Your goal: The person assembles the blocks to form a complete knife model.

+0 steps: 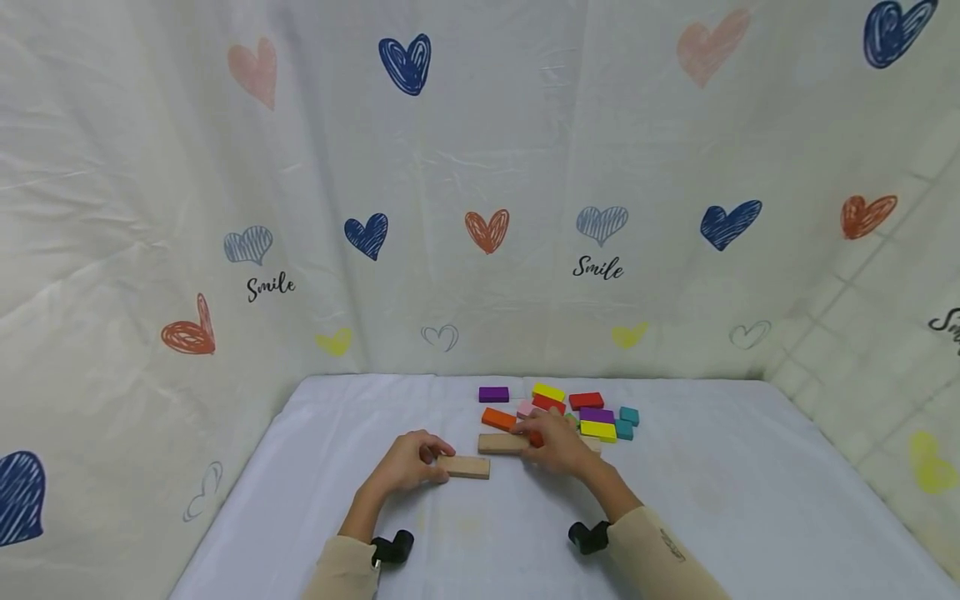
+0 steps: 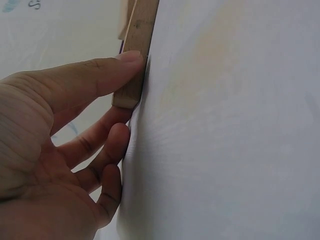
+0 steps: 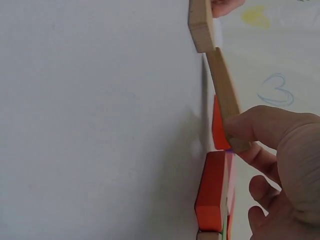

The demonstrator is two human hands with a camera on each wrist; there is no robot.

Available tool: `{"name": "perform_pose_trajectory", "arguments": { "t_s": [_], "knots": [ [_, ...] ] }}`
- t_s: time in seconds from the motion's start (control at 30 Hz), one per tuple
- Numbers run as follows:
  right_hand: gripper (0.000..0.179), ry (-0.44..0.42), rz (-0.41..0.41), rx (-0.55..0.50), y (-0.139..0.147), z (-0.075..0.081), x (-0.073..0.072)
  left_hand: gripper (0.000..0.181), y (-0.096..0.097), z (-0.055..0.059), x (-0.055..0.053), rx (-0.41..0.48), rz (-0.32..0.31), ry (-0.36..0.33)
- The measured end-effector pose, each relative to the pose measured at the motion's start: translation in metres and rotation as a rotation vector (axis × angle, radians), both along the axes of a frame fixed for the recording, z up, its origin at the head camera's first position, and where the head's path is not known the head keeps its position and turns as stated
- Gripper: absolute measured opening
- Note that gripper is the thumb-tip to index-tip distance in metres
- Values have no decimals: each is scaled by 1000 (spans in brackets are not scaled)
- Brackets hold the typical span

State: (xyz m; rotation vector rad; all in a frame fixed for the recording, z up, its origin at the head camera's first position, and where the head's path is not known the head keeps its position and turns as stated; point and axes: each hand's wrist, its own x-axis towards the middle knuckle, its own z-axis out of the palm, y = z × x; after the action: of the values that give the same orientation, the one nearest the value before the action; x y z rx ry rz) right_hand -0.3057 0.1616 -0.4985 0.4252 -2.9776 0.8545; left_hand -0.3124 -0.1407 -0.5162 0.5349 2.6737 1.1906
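My left hand (image 1: pixel 408 460) pinches the left end of a plain wooden block (image 1: pixel 468 467) lying on the white cloth. In the left wrist view the thumb lies on the near face of this block (image 2: pixel 137 40), with a finger behind it. Farther back and to the right, my right hand (image 1: pixel 561 448) pinches a second plain wooden block (image 1: pixel 498 444) by its right end. The right wrist view shows that block (image 3: pixel 224 85) between thumb and fingers, raised off the cloth. Beneath the right hand sits a red-orange block (image 3: pixel 211 187), partly hidden in the head view.
Behind the right hand are several coloured blocks, among them a purple block (image 1: pixel 493 394), an orange block (image 1: pixel 498 418), a yellow block (image 1: pixel 597 431) and a teal block (image 1: pixel 628 415). Another wooden piece (image 1: pixel 592 445) shows past the right hand. A heart-printed curtain (image 1: pixel 525 167) hangs behind the table.
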Motion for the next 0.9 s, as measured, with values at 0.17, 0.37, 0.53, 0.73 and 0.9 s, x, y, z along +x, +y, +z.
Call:
{"name": "perform_pose_trajectory", "arguments": {
  "t_s": [0.17, 0.37, 0.53, 0.73, 0.9],
  "knots": [
    [33, 15, 5, -47, 11, 5, 12, 27, 0, -1, -1, -3, -2, -2],
    [34, -24, 40, -108, 27, 3, 25, 27, 0, -1, -1, -6, 5, -8],
    [34, -79, 96, -183, 40, 1, 36, 27, 0, -1, -1, -3, 5, -5],
    [33, -162, 108, -209, 44, -4, 44, 27, 0, -2, -1, -8, 13, -14],
    [34, -193, 94, -202, 44, -8, 44, 27, 0, -1, -1, -10, 11, -16]
  ]
}}
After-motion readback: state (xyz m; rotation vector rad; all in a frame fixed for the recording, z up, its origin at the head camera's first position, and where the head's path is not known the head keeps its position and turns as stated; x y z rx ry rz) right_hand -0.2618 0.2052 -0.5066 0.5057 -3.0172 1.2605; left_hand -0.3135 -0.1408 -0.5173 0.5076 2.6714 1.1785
